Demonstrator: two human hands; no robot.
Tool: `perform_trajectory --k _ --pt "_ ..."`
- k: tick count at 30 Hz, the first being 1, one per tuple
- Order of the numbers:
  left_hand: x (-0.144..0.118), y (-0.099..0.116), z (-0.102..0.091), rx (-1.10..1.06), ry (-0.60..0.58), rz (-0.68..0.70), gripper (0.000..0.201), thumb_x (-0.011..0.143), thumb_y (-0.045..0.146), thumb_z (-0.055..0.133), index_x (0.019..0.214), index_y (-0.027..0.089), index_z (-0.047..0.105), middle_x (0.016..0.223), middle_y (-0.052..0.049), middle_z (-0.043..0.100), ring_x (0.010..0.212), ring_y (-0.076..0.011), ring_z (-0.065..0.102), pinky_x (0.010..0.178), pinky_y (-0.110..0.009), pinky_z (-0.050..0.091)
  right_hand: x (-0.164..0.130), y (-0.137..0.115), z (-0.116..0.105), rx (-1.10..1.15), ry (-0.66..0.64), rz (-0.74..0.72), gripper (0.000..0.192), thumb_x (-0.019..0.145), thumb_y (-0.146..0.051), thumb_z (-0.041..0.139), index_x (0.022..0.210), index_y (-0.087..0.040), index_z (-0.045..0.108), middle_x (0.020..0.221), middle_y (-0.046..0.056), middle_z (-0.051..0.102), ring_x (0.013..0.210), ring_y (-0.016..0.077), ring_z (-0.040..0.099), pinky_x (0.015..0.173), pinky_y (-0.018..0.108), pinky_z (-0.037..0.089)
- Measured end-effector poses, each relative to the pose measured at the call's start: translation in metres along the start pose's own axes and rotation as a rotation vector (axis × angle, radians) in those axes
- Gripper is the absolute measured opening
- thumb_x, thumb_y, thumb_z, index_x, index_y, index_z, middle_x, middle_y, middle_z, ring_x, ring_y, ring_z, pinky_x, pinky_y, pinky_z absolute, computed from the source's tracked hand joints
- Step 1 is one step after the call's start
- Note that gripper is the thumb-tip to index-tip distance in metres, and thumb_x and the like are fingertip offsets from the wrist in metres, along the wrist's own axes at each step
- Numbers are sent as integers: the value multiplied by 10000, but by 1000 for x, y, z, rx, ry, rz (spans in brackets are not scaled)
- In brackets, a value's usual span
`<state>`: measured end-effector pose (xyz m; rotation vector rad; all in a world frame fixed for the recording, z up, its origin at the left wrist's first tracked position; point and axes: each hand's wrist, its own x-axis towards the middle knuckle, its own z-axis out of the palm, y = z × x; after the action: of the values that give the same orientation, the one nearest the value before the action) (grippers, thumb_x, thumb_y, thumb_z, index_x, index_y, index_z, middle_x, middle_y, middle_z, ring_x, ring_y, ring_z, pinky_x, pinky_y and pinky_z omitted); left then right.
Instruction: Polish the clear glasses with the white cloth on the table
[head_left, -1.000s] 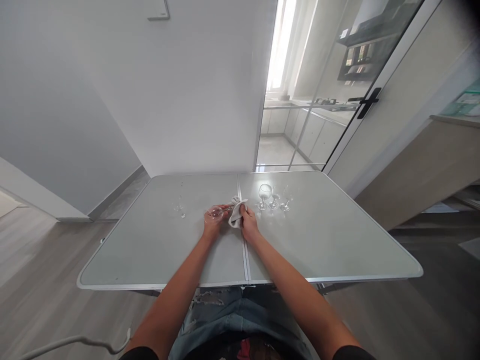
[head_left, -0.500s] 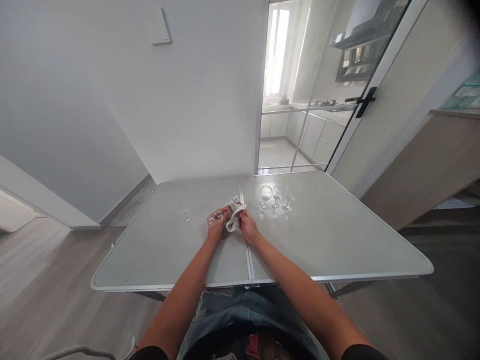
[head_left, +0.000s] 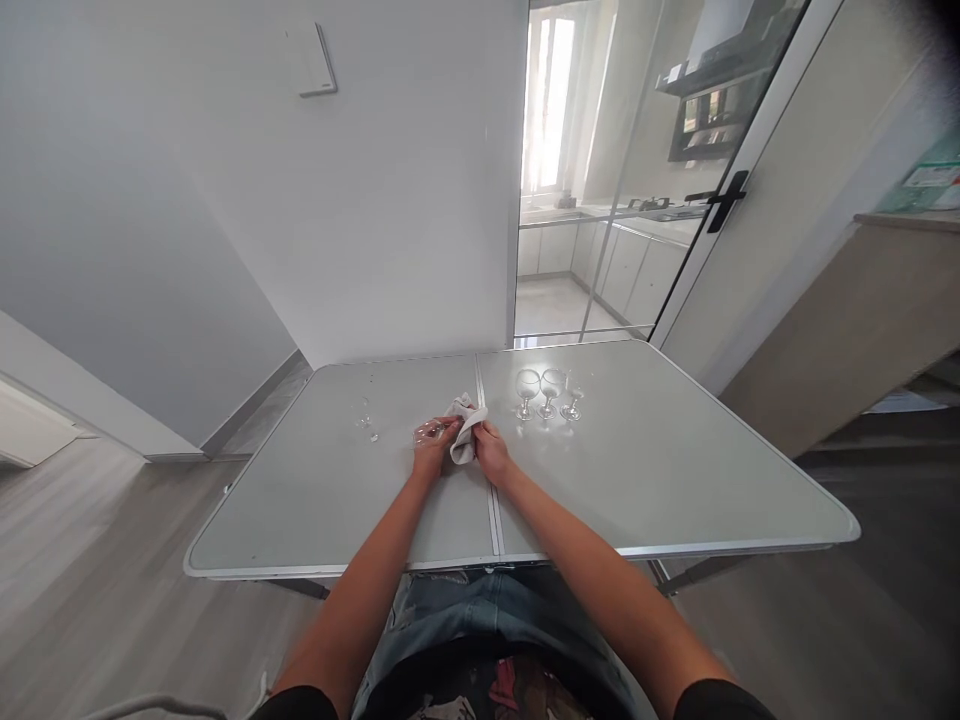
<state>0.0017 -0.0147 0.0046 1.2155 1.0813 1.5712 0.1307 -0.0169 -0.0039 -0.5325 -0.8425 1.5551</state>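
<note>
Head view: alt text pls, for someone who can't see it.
A person's left hand holds a small clear stemmed glass on its side while the right hand presses a pale cloth against it, above a grey folding table. Three more stemmed glasses stand upright in a row just to the right; another glass stands to the left.

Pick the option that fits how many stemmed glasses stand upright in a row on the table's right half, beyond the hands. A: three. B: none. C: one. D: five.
A: three clear stemmed glasses stand side by side on the right half of the table, just past the right hand that grips the cloth; the left hand holds another glass on its side.
</note>
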Motion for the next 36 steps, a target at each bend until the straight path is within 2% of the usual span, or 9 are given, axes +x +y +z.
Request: perform_trajectory --k 3,8,14,17,20,24,27,30,36 --pt "-2 1 2 -8 -83 -19 182 671 359 853 800 249 784 949 -95 770 926 -275 713 921 -458 537 3 1 -2 42 10 5 374 782 -518 711 1002 -216 725 986 41 746 944 201 653 818 293 511" --pt "0 0 2 -60 59 -1 257 688 374 839 884 222 770 980 -81 766 948 -251 710 943 -433 526 3 11 -8 -53 31 101 365 771 -525 713 909 -187 723 851 22 722 789 170 622 722 267 487" --pt "0 0 4 -53 3 11 224 671 360 858 835 231 776 976 -82 770 970 -254 713 967 -434 523 6 7 -12 -108 73 -47 310 803 -492 700 841 -184 715 785 14 676 723 141 569 672 247 449" --pt "-2 0 5 -80 -42 -12 240 659 367 865 833 228 775 980 -85 773 950 -262 721 934 -434 545 5 2 -10 -119 71 -15 344 803 -529 686 869 -192 714 746 7 658 683 143 554 629 253 429" --pt "-1 -1 4 -132 19 -16 268 661 352 868 863 208 768 965 -83 775 922 -249 727 923 -426 546 1 -2 -8 -222 43 15 343 790 -515 701 872 -184 728 738 3 658 663 138 539 606 249 404" --pt "1 -1 3 -136 89 18 248 675 340 860 858 203 763 962 -74 771 930 -228 724 936 -406 542 -5 -10 -5 -365 49 -117 312 795 -450 703 947 -183 759 825 9 696 764 156 577 689 254 431" --pt "0 -2 3 -138 33 -6 234 669 345 863 830 206 765 922 -66 772 901 -225 722 902 -394 556 -4 -13 -3 -326 68 -161 328 798 -436 704 1010 -192 760 909 21 717 833 167 599 751 264 449" --pt "0 -4 4 -158 -24 -31 252 643 338 881 809 190 762 902 -75 774 870 -227 723 875 -388 563 -3 -10 -2 -256 76 -45 344 794 -467 692 976 -183 763 805 16 701 721 150 578 667 257 439" --pt "3 -3 3 -202 134 -17 314 638 393 883 828 185 743 889 -61 773 820 -208 721 857 -397 574 -6 -7 -3 -416 -1 -42 277 783 -422 697 926 -197 771 791 1 686 737 157 569 675 253 439"
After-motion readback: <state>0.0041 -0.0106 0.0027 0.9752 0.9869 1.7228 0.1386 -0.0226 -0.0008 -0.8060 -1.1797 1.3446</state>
